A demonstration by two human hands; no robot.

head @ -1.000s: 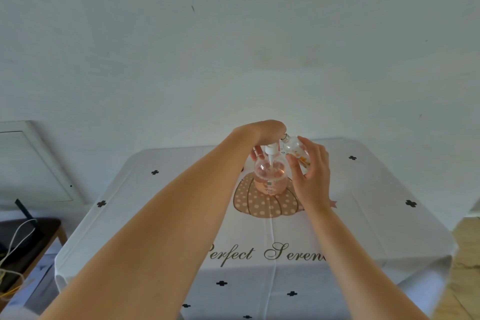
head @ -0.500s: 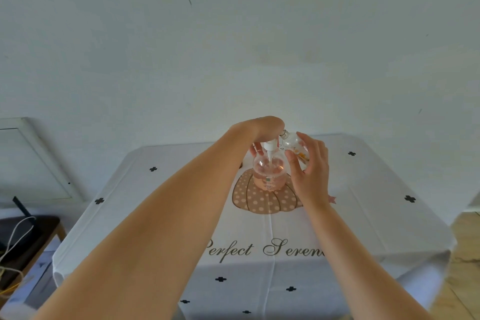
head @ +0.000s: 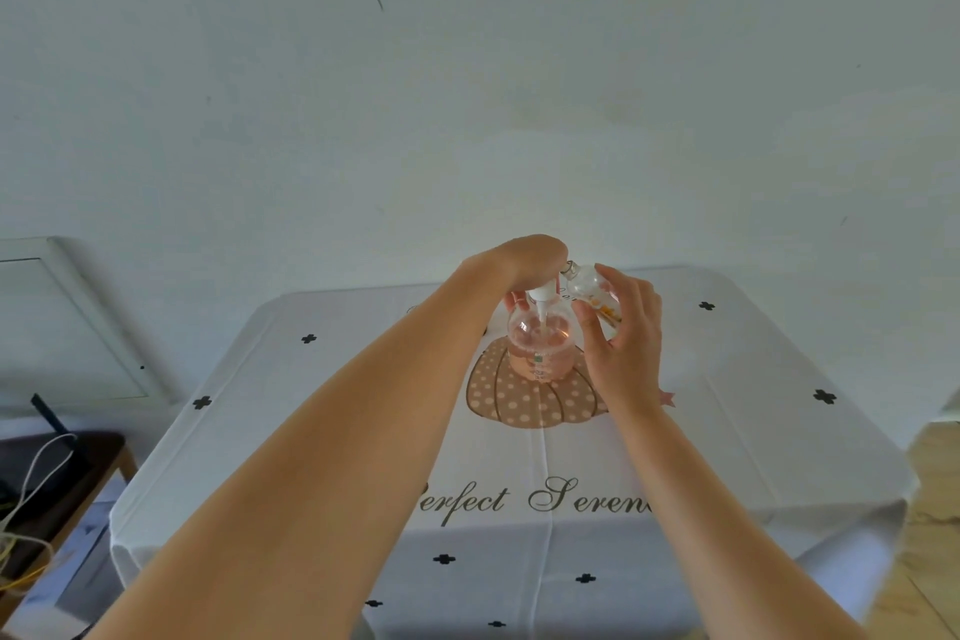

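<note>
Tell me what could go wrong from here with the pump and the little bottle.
1. The left hand presses the pump bottle from above, with nothing steadying its base; it might tip.
2. The right hand holds the small bottle tilted, its narrow mouth beside the pump; liquid may miss it and drip onto the tablecloth.

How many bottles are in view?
2: a pump bottle of pink liquid standing on the pumpkin print, and a small clear bottle held in the right hand.
</note>
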